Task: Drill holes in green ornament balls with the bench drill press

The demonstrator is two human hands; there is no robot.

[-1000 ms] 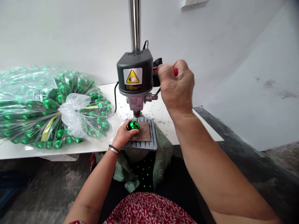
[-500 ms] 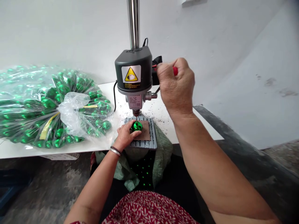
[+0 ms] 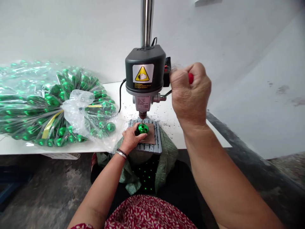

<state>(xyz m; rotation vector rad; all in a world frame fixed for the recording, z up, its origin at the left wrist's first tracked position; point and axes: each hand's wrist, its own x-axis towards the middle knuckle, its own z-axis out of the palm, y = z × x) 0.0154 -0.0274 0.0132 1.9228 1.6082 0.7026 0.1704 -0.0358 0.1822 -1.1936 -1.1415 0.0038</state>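
A shiny green ball [image 3: 143, 128] sits on a brown board [image 3: 150, 135] that lies on the grey slotted base [image 3: 157, 140] of a drill press [image 3: 145, 68]. My left hand [image 3: 132, 137] grips the ball from its left side, thumb in front and fingers behind. The thin drill bit [image 3: 142, 121] points straight down at the top of the ball; whether it has entered the ball I cannot tell. Raised to the right of the machine's head, my right hand [image 3: 190, 92] is wrapped around the red-tipped feed handle [image 3: 191, 78].
Clear plastic bags of green balls [image 3: 51, 108] fill the left of the white table [image 3: 111, 87]. Dark shavings are scattered around the base. A green woven sack [image 3: 166, 159] hangs at the table's front edge, over my lap. A black cord [image 3: 120, 95] runs left of the machine.
The whole view has shifted, so the machine and both hands appear further right. Both hands keep their holds on the ball and the handle.
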